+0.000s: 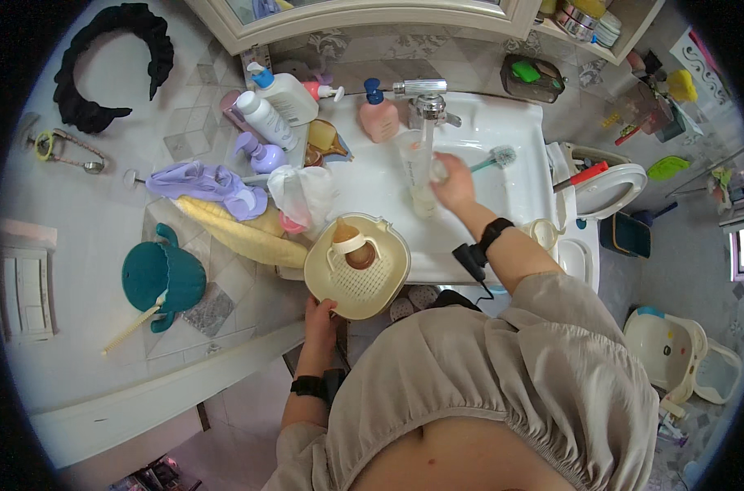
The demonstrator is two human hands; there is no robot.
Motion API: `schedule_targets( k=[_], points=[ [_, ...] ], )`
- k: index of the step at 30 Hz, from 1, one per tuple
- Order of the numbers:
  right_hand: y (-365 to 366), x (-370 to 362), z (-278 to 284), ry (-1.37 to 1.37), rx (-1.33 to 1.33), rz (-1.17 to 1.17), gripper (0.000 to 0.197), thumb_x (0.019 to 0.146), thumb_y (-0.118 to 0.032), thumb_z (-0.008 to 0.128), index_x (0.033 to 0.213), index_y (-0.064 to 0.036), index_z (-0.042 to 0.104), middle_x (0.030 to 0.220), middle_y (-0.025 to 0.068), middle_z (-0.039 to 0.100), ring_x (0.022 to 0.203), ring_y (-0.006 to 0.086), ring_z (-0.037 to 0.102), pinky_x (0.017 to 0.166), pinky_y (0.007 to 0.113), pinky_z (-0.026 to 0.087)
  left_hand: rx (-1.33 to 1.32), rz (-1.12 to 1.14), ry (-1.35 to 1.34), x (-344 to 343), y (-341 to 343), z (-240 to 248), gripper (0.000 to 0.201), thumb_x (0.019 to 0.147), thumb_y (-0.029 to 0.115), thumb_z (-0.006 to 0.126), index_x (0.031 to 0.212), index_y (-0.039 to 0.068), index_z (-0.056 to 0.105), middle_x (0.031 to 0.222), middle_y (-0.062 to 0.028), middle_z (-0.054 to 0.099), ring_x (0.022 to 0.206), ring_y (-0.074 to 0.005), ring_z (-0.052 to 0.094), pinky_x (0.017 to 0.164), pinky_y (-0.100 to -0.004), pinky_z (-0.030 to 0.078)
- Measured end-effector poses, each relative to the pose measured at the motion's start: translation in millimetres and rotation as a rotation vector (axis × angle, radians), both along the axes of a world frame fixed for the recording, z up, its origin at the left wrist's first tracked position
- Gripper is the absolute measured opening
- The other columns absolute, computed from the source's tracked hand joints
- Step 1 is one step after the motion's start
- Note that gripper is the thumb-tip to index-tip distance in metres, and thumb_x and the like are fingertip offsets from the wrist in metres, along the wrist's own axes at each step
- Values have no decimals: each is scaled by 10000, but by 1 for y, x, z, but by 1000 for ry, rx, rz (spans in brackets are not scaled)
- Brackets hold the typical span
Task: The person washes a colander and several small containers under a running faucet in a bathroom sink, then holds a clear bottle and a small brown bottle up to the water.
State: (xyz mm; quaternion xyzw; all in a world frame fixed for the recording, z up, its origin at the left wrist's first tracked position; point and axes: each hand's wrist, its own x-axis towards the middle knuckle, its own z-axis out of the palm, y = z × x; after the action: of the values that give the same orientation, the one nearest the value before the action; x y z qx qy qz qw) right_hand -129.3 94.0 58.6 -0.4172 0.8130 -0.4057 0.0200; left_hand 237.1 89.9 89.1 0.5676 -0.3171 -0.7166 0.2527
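Observation:
At the front edge of the washbasin [515, 192], my left hand [320, 316] is closed on the rim of a cream perforated basket [360, 299]. Inside lies a baby-bottle top with an amber teat and a white two-handled collar [347, 243]. My right hand [455, 188] is over the basin, close to the running water, with its fingers curled round something small and pale, too blurred to name. Just left of it is a clear, printed container [413, 168], partly hidden by the stream. Above is the chrome tap [428, 106]. Beside the hand, a bottle brush [496, 157] lies in the basin.
Left of the basin stand several pump bottles [288, 96], a yellow cloth [233, 233] and a lilac cloth [193, 184]. A teal two-handled cup [163, 274] sits farther left. A pink pump bottle [378, 119] is by the tap; a toilet [609, 192] stands at right.

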Motion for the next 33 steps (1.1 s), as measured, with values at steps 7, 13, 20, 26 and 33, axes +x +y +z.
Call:
schedule_targets(
  k=[7, 13, 20, 26, 33],
  points=[
    [-11, 22, 34, -120, 4, 86, 529, 577, -136, 653, 1070, -13, 504, 971, 205, 554, 920, 362, 514, 824, 405, 420, 17, 21, -36, -1, 0, -2, 505, 690, 47, 491, 1171, 24, 337, 1071, -118, 470, 938, -228, 508, 736, -370, 468],
    [-7, 12, 28, -70, 118, 206, 517, 558, -182, 693, 1022, -21, 532, 946, 188, 559, 908, 341, 520, 809, 395, 422, 11, 23, 40, -1, 5, 2, 511, 683, 52, 494, 1168, 22, 338, 1060, -114, 476, 937, -238, 512, 725, -368, 470],
    [-12, 8, 32, -25, 199, 316, 474, 559, -203, 729, 971, -36, 564, 947, 181, 560, 909, 332, 523, 806, 383, 425, 20, -1, 31, 2, -1, -5, 581, 656, 59, 506, 1208, 42, 325, 1101, -105, 456, 953, -239, 497, 762, -391, 443],
    [-11, 2, 24, 48, 126, 242, 505, 601, -202, 749, 1021, -20, 537, 978, 144, 576, 883, 286, 568, 787, 340, 445, 14, 7, 2, -2, -2, -6, 610, 641, 114, 527, 1215, 41, 332, 1107, -100, 458, 956, -228, 489, 782, -381, 423],
    [-17, -20, 0, -1012, 66, 369, 373, 707, -197, 654, 1055, -106, 553, 1022, 67, 550, 922, 246, 531, 826, 393, 409, -15, 11, 46, 4, -1, -25, 602, 638, 103, 509, 1210, 37, 332, 1093, -116, 466, 937, -251, 507, 761, -392, 445]
  ],
)
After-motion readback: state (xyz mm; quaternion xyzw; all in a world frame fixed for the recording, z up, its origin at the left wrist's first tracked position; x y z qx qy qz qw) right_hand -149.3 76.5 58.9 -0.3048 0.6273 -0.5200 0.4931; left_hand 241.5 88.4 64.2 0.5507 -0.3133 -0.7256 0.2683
